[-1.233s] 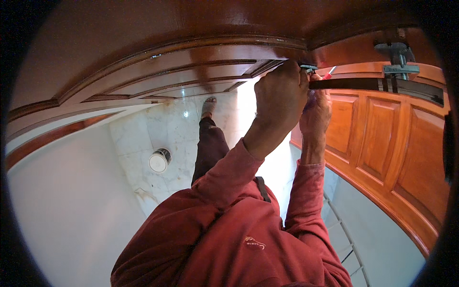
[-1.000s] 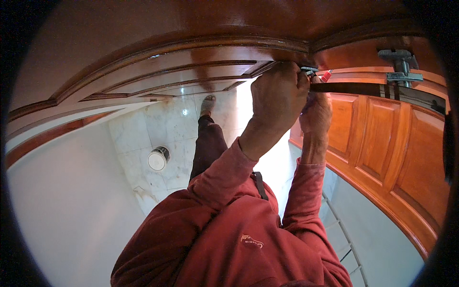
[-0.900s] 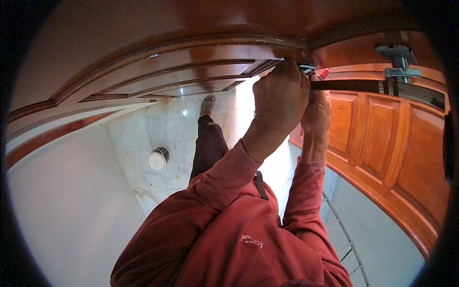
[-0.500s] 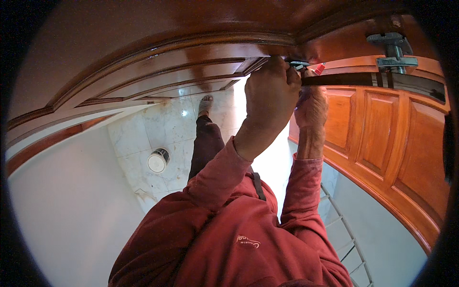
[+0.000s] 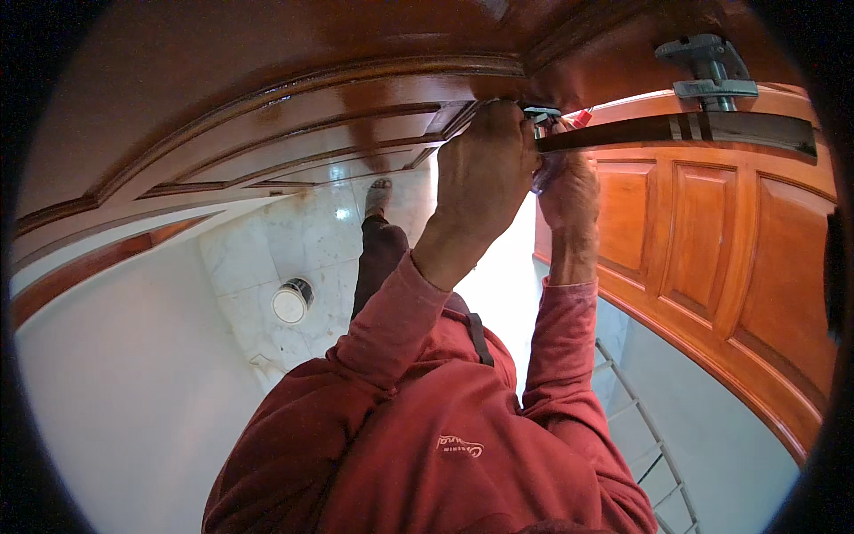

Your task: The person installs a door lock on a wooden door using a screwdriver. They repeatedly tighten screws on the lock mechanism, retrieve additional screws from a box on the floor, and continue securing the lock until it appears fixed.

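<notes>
My left hand [image 5: 487, 169] is raised against the edge of a glossy dark-brown wooden door [image 5: 294, 67], its fingers closed and pressed together. What it pinches is hidden behind the knuckles. Close beside it, my right hand [image 5: 569, 191] is curled at the near end of a long dark flat bar [image 5: 623, 133] with pale bands. What its fingers hold is hidden. Between and above the hands shows a small shiny metal piece [image 5: 541, 113] at the door. A small red piece [image 5: 583, 117] sticks out past the right hand. Farther right, a grey metal fitting [image 5: 709, 73] stands out from the door.
An orange-brown panelled door [image 5: 703, 214] stands to the right. A pale ladder-like frame [image 5: 648, 418] leans below it. On the marble-look tiled floor [image 5: 245, 254] stands a small white and dark bucket [image 5: 290, 303]. A white wall [image 5: 124, 356] rises at left.
The hands, bar and metal fitting appear slightly farther left and up, partly as the view shifted. My left hand has turned a little, showing more of the small metal piece.
</notes>
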Available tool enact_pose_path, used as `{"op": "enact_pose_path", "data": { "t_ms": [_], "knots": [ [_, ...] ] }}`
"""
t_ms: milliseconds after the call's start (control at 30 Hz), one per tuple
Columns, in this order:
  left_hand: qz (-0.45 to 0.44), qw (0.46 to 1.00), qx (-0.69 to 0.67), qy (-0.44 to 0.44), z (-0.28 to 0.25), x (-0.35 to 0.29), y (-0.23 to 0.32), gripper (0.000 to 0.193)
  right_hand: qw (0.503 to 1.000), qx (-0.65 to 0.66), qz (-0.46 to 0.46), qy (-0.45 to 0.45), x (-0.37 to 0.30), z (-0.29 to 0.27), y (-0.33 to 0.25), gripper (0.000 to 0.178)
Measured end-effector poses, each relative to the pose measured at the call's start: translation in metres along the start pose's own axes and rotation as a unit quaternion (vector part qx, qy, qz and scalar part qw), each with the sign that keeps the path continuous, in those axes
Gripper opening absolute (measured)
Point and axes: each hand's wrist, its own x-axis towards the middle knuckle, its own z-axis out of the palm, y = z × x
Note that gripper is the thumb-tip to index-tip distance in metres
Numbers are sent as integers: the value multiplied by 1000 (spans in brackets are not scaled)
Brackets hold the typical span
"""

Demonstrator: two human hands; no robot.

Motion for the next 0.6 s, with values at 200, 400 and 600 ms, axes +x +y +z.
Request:
{"op": "enact_pose_path", "data": {
  "t_ms": [200,400,600],
  "knots": [
    [-36,999,-26,32,7,1,5,12,1000,27,3,-3,2,-4,3,23],
    [-14,1000,26,-7,-1,0,7,17,999,40,-4,2,-4,10,-5,21],
    [-1,1000,23,-10,-9,-2,6,17,997,66,-15,-34,1,15,-6,18]
  ]
}}
